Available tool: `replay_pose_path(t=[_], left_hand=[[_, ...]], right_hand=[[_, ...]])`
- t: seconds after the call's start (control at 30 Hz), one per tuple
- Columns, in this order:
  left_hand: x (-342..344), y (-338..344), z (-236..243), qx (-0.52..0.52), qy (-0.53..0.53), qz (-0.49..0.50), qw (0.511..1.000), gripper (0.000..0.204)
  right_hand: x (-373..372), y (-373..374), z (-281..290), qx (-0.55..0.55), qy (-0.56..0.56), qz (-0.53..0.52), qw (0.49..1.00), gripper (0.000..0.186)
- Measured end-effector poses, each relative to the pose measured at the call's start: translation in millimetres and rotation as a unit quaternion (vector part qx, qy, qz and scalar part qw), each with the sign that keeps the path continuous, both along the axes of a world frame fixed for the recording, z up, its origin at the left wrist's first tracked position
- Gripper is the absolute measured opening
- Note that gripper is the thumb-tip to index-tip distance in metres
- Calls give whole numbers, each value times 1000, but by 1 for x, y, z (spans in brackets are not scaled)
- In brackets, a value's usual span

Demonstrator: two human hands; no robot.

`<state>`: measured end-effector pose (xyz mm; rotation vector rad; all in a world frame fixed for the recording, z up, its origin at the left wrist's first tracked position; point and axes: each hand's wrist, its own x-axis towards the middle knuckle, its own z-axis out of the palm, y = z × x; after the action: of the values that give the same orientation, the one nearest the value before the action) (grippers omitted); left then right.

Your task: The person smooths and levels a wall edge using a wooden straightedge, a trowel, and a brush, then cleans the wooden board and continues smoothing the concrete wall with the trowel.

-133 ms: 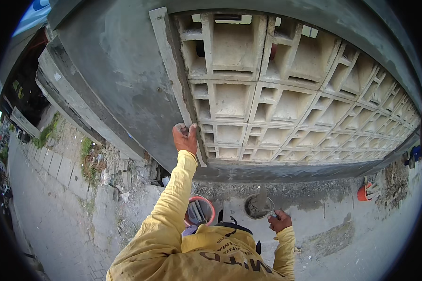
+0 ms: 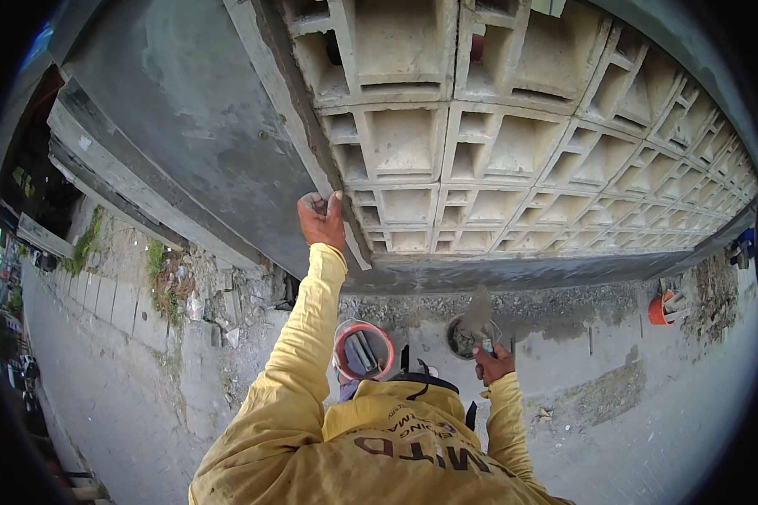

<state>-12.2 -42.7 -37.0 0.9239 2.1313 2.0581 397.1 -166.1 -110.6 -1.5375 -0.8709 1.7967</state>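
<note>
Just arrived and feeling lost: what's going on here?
The person's left hand grips a long strip beside a screen of pale hollow blocks. The right hand holds a trowel, its blade over a bucket of grey mix; whether they touch is unclear. Left of that stands a red-rimmed bucket with flat pieces inside.

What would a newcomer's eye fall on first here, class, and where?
The pale grid of hollow blocks fills the upper middle and right. At its left edge, the left hand grips a long grey strip; lower down, right of centre, the right hand holds a trowel, its blade seen against a bucket.
</note>
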Motion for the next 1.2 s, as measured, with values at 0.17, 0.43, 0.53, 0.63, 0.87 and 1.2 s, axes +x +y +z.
replay_pose_path(t=[0.17, 0.43, 0.53, 0.63, 0.87, 1.2], left_hand=[[11, 17, -9, -1, -30, -26, 999, 44], [27, 19, 0, -31, 22, -48, 998, 40], [18, 11, 6, -59, 70, -22, 996, 40], [10, 3, 15, -81, 107, 0, 991, 40], [31, 24, 2, -52, 50, -88, 993, 40], [25, 7, 27, -78, -17, -100, 992, 37]], right_hand=[[-78, 46, -50, -189, 276, -62, 940, 22], [-302, 98, -85, -245, 533, -316, 746, 24], [-369, 107, -49, -282, 500, -348, 741, 28], [-408, 109, -40, -309, 489, -320, 751, 34], [-421, 161, -117, -221, 552, -225, 772, 53], [-406, 158, -65, -208, 532, -210, 793, 51]])
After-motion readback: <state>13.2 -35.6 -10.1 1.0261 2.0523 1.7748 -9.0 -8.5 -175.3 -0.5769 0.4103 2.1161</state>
